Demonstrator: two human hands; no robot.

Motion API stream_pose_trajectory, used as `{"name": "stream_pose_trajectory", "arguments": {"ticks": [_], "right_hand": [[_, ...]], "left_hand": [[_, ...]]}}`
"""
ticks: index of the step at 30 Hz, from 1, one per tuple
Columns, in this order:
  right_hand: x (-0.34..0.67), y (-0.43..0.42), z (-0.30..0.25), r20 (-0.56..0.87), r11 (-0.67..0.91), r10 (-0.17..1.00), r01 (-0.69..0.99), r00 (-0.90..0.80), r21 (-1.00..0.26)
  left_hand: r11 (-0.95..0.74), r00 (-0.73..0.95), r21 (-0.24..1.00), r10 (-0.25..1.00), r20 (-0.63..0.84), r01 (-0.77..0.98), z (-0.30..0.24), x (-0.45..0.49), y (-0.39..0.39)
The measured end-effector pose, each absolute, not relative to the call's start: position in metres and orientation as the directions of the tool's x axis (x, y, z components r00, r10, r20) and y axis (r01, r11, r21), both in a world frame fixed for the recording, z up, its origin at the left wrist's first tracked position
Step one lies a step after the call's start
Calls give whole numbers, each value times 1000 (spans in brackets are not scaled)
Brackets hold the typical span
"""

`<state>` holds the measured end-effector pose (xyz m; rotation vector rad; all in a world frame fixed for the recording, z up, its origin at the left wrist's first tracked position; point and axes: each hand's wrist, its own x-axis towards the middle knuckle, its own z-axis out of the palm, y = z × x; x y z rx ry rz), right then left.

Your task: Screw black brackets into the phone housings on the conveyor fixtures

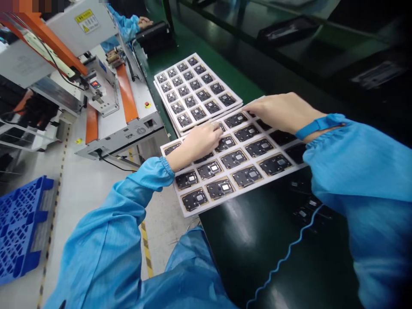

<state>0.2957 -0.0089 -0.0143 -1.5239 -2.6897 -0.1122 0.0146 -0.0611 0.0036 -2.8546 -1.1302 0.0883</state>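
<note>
White stacked tray point(238, 103) of dark parts point(196, 84), just beyond left hand. Person's left hand point(206, 138): fingers curled over near tray point(210, 204), can't tell if pinching. Near tray, also loaded, under both hands. Right hand point(285, 112): fingers bent at its far edge, grip hidden. Blue cord point(289, 247), nearer the person than right hand.

Big white metal machine with orange strips point(111, 123)

A round red button point(147, 104) sits on its top, near the corner. A yellow-and-white sticker point(86, 21) is up high. On the grey floor point(96, 184) are a blue plastic pallet point(27, 227) full of holes and yellow-and-black striped tape point(146, 245).
</note>
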Motion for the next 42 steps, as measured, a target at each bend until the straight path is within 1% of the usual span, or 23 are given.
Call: {"name": "stream_pose_trajectory", "arguments": {"ticks": [4,10,14,17,20,23,26,31,37,42], "right_hand": [[318,-7,-16,62,443,891,890,-450,106],[323,2,-22,4,552,828,816,-561,172],[324,9,-27,-15,596,798,784,-603,175],[328,10,-32,-11,612,784,771,-620,175],[330,10,-37,0,611,781,764,-624,207],[327,13,-37,58,586,791,782,-609,213],[321,20,-35,90,539,824,823,-559,181],[314,25,-33,83,446,892,895,-445,10],[326,22,-37,40,458,889,888,-457,-46],[342,30,-41,-10,445,894,891,-447,-93]], "left_hand": [[-761,757,-77,649,-80,644,7,23,-78],[-755,752,-83,655,-68,650,7,29,-79],[-765,764,-68,644,-51,640,5,28,-75],[-767,767,-27,642,-17,641,3,24,-69],[-754,754,38,656,36,655,2,16,-57],[-743,740,98,669,73,662,3,9,-45],[-735,731,132,677,84,665,4,7,-38],[-724,721,145,688,83,674,4,10,-43],[-748,745,43,663,69,662,-6,6,-69],[-780,778,18,625,64,626,-16,3,-82]]}}
